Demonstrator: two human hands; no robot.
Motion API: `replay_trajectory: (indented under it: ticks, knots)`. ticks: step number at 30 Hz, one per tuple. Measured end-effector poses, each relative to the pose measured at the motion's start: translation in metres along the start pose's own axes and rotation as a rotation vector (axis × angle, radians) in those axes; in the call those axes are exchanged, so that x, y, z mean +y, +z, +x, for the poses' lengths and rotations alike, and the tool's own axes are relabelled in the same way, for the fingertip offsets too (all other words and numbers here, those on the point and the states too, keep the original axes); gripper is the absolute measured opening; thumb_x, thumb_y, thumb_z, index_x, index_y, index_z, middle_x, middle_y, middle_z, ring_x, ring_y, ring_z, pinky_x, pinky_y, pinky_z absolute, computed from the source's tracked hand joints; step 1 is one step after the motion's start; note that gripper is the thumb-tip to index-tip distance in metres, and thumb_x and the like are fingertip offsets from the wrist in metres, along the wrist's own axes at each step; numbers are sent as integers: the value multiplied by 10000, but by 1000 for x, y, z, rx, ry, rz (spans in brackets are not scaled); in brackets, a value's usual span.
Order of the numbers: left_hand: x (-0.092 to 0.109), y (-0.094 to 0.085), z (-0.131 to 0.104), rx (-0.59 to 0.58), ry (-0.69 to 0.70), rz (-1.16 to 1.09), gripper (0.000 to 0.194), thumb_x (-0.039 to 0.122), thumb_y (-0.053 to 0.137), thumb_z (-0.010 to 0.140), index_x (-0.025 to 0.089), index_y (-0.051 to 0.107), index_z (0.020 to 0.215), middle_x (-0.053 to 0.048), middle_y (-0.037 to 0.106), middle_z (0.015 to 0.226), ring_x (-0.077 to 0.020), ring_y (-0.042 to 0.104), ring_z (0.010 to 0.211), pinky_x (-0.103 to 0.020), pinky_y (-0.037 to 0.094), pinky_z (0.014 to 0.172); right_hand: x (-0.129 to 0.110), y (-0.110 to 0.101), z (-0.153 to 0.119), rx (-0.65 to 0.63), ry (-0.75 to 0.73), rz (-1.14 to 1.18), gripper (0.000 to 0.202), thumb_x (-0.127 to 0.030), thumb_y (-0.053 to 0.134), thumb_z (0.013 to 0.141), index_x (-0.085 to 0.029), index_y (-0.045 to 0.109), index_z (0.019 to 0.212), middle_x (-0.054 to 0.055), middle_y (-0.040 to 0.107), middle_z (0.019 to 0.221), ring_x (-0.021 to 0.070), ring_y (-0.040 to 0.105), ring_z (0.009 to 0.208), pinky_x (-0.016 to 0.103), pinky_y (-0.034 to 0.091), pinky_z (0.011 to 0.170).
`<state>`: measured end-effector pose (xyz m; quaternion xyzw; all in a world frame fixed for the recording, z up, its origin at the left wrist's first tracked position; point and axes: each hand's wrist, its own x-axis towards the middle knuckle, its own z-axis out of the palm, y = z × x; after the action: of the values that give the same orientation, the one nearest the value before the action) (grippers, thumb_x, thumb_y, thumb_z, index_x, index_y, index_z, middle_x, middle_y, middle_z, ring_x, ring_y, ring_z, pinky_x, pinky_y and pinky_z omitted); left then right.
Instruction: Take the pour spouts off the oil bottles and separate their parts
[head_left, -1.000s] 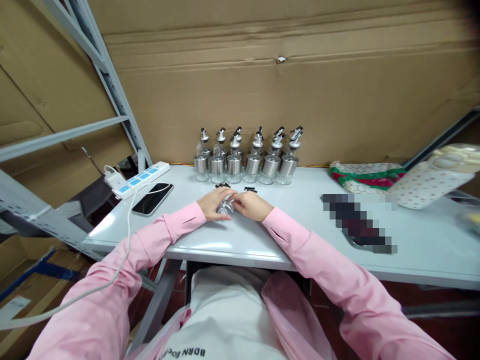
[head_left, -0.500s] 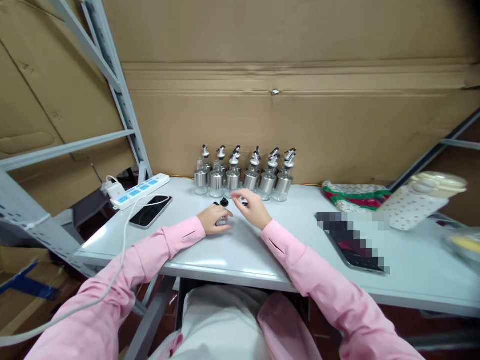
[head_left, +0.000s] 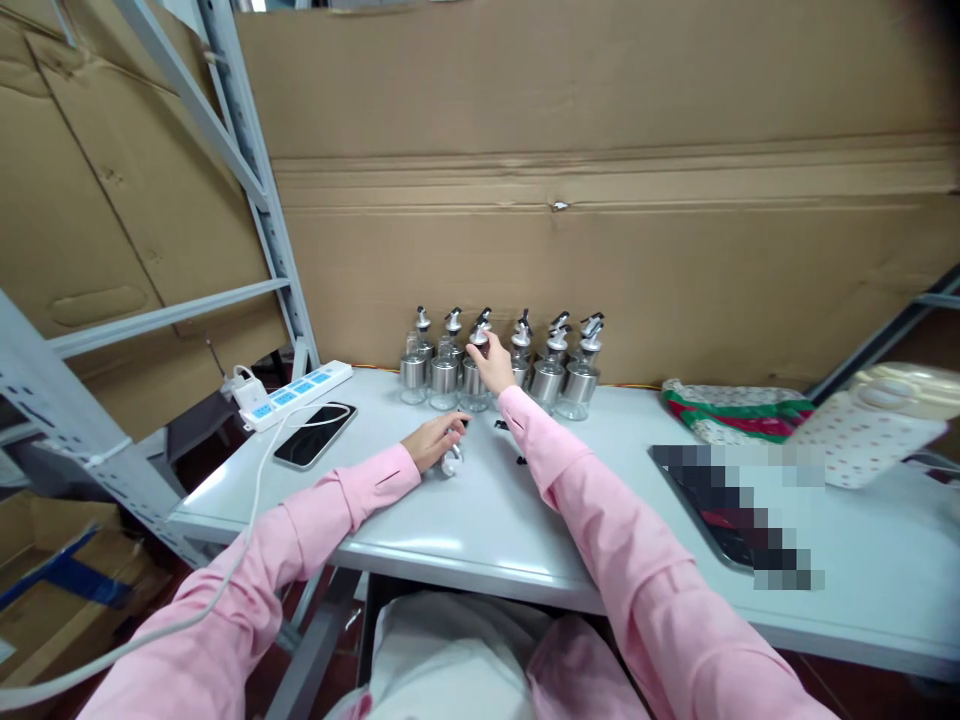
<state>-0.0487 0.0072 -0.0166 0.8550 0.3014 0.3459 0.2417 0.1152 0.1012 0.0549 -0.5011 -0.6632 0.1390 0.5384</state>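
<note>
Several glass bottles with brushed-steel sleeves (head_left: 444, 377) stand in two rows near the back of the table. Most carry silver pourer tops with black levers; two at the front left have bare glass necks. My right hand (head_left: 493, 364) reaches to a front-row bottle, thumb and fingers closed around its pourer top (head_left: 481, 335). Lower down, my left hand (head_left: 433, 441) rests at the table with curled fingers on a loose silver pourer top (head_left: 452, 461), partly hidden by them. Small black parts (head_left: 502, 425) lie beside my right sleeve, which covers some of that area.
A phone (head_left: 316, 436) on a white cable and a power strip (head_left: 298, 395) are at the left. To the right lie a dark, partly blurred-out device (head_left: 701, 505), a patterned cloth pouch (head_left: 739, 410) and a dotted bottle (head_left: 862, 435). A cardboard wall (head_left: 600, 270) rises behind.
My right hand has moved forward from the small parts to a pourer top on a front-row bottle. My left hand stays low with the loose pourer top. The view has tilted slightly.
</note>
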Motion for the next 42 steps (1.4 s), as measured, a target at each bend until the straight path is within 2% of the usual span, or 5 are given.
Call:
replay_trajectory:
  ticks: [11,21,28,32,42]
  knots:
    - [8,-10,4,345,-38,-30,555,608,236,862,162,456,1109,-63,594,903,-173,558,867,-349,428,847,-25,-46,-37,242,-106,123,396,-436,397,859,-153,373,1135,133,569,1042,220,559,963,356,415,861]
    - [25,-4,-2,298,168,166,532,576,244,872,163,444,1141,-102,587,995,-206,540,958,-386,374,891,-47,-82,-120,-62,-69,442,365,-522,554,763,-220,469,951,13,574,765,178,568,693,323,477,664]
    - [56,14,-2,198,279,278,793,764,506,593,164,489,1111,-112,595,1000,-282,525,975,-495,222,1001,-62,-79,-139,-263,-152,562,350,-504,456,838,-216,491,1035,35,588,864,182,578,789,339,480,755]
    - [60,24,-1,155,210,171,735,654,602,592,175,428,1122,-95,559,1003,-285,494,1009,-471,298,949,-66,-80,-143,-296,-181,532,336,-494,425,855,-216,492,1032,55,573,975,186,578,837,347,477,779]
    - [53,28,-2,136,206,112,567,532,679,558,178,428,923,-37,514,875,-234,491,892,-472,358,906,-74,-73,-147,-198,-256,409,366,-535,379,868,-221,450,1042,7,543,718,162,550,640,322,466,635]
